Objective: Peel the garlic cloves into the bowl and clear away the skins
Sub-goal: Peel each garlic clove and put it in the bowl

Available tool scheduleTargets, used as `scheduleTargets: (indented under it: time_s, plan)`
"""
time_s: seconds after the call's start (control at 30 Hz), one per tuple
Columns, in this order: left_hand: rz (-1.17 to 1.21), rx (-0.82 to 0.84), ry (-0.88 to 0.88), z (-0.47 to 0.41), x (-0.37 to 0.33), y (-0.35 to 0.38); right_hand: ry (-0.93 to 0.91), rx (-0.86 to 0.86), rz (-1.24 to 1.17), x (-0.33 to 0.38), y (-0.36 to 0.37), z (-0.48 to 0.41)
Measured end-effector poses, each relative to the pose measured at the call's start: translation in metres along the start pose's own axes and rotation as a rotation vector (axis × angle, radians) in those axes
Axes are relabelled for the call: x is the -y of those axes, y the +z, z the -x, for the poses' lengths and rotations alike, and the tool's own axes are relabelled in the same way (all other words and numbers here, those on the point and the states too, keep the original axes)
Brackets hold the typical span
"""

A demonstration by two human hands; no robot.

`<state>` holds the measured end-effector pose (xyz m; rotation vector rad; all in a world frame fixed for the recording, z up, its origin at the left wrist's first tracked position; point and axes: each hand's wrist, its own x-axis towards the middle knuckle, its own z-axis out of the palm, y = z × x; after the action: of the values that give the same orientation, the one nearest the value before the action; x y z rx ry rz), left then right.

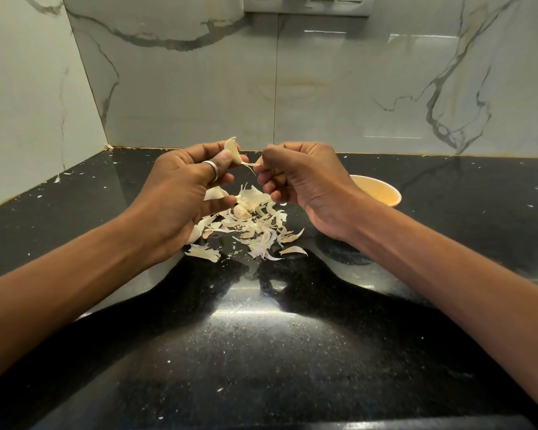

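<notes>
Skins point(249, 225) litter the black speckled counter point(261, 352) below marble walls point(323, 88).

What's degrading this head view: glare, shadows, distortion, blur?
Head view: a bright glare patch on the glossy black speckled countertop, between two cast shadows; streak reflections on the marble-look wall tiles; wide-angle bowing at the edges; the left hand gripping the garlic clove, the right hand pinching its strip of skin, the papery skin pile and the pale orange bowl read sharp.
</notes>
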<state>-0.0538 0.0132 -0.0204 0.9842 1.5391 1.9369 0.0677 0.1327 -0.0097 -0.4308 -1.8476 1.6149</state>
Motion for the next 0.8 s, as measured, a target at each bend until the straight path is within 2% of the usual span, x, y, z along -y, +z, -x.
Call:
scheduleTargets:
  time_s: [0.33, 0.8]
  plan:
    - [0.102, -0.063, -0.063, -0.0077, -0.0011, -0.0062, -0.035, -0.009, 0.019, 0.0018, -0.0002, -0.0006]
    - [-0.011, -0.053, -0.022, -0.0031, 0.0002, -0.0021, -0.012, -0.038, 0.09, 0.0011, -0.0007, 0.0011]
